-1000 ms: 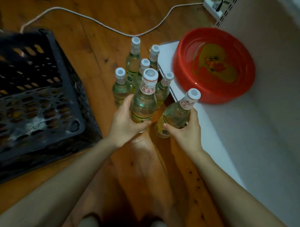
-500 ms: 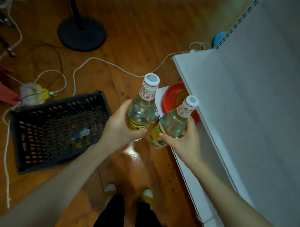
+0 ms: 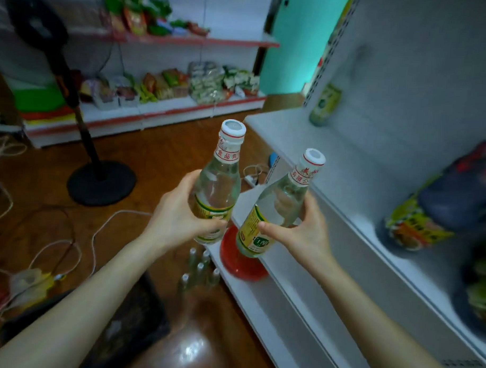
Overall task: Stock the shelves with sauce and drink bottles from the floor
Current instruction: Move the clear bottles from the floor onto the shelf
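My left hand (image 3: 177, 217) grips a clear glass bottle (image 3: 218, 180) with a white cap and a yellow-green label, held upright in front of me. My right hand (image 3: 300, 232) grips a second, similar bottle (image 3: 276, 209), tilted to the right toward the white shelf (image 3: 347, 171). Several more of these bottles (image 3: 200, 270) stand on the wooden floor far below, between my arms. One green-labelled bottle (image 3: 324, 104) stands at the back of the white shelf.
A red basin (image 3: 239, 263) sits on the lowest shelf board. Snack packets (image 3: 428, 220) lie on the shelf at right. A black crate (image 3: 132, 326) rests on the floor at left, near a fan stand (image 3: 101, 181) and loose cables (image 3: 68, 249). Stocked shelves (image 3: 168, 90) line the far wall.
I have risen from the floor with both bottles; the view has lifted from the floor to the shelves, and the remaining bottles are far below.
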A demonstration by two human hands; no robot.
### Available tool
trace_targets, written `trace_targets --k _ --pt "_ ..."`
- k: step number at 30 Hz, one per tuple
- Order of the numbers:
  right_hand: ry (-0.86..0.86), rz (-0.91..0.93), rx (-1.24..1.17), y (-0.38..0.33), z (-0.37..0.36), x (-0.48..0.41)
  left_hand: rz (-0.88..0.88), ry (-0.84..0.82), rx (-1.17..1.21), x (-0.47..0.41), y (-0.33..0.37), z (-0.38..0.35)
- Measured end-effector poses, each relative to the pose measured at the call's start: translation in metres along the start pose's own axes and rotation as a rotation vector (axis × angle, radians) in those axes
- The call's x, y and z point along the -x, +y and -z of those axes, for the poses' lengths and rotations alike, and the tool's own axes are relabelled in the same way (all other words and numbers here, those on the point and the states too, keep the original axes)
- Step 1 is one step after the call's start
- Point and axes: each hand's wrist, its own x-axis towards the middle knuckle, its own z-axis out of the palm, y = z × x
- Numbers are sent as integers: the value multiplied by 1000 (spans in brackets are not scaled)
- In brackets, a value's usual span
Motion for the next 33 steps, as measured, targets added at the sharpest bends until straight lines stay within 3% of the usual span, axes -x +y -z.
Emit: trace_targets --k 9,19,33 --pt "186 95 45 -32 90 -71 -125 -100 79 -100 77 -39" --pt "344 84 4 -13 139 -147 -147 -144 142 -202 111 -88" --pt "604 -145 -25 38 151 -233 -208 -503 136 -341 100 -174"
